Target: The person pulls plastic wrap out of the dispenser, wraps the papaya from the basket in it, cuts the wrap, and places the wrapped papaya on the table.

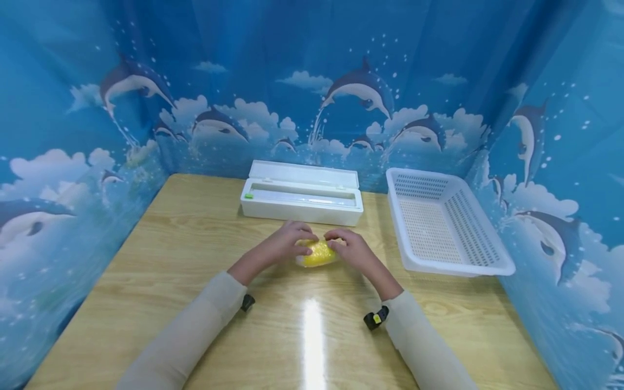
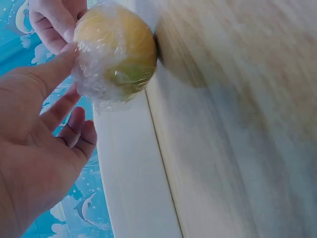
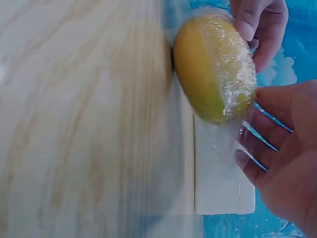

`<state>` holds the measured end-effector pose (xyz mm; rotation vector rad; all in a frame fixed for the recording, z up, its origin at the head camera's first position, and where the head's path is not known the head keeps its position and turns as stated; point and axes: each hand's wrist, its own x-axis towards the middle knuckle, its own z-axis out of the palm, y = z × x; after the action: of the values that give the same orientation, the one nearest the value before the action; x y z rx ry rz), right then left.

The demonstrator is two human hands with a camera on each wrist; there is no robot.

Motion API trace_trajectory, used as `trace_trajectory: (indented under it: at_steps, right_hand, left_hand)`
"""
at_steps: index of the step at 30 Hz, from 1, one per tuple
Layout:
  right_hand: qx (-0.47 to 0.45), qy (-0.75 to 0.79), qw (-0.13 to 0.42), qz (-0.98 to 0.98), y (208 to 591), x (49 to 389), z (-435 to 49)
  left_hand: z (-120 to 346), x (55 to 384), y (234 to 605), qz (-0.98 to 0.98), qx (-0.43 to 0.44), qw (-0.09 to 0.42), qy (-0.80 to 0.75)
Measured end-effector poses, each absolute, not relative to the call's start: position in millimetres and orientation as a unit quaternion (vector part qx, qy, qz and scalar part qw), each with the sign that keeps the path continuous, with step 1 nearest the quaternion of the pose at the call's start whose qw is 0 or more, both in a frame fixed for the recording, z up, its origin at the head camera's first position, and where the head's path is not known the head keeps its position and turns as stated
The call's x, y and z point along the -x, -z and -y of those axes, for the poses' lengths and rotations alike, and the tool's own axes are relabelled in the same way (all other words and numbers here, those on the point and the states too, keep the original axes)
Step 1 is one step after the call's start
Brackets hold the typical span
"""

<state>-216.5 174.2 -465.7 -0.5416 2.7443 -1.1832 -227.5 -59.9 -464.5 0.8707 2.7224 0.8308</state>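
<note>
A yellow mango [image 1: 319, 254] with a greenish end lies on the table, wrapped in clear cling film [image 3: 233, 64]. My left hand [image 1: 291, 241] holds its left side, with thumb and index fingertips at the film and the other fingers loosely bent. From the right, my right hand [image 1: 352, 248] holds the other side, the thumb against the mango and the fingers behind a loose flap of film. Crinkles cover one side of the mango [image 2: 119, 49] in the left wrist view.
Just behind the hands stands a long white cling film box [image 1: 302, 208], lid raised, with a green slider [image 1: 249, 196] on its edge. A white perforated basket [image 1: 409, 254] sits at the right. Dolphin-printed curtains [image 1: 302, 65] enclose the wooden table [image 1: 195, 244].
</note>
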Motion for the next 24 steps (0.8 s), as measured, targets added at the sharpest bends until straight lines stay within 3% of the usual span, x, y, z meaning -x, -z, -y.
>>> trace_trajectory:
  at_steps: [10,15,24]
  right_hand:
    - [0.206,0.396,0.078,-0.891,470.2,213.2,-176.2]
    - [0.214,0.4,0.096,-0.886,475.8,209.3,-170.0]
    - [0.21,0.427,0.051,-0.878,481.3,200.8,-152.5]
  left_hand:
    - [58.4,216.9,465.8,-0.921,-0.275,0.008,-0.275]
    - [58.7,206.9,466.1,-0.922,-0.236,0.015,-0.308]
    - [64.3,197.3,478.1,-0.912,-0.233,0.011,-0.338]
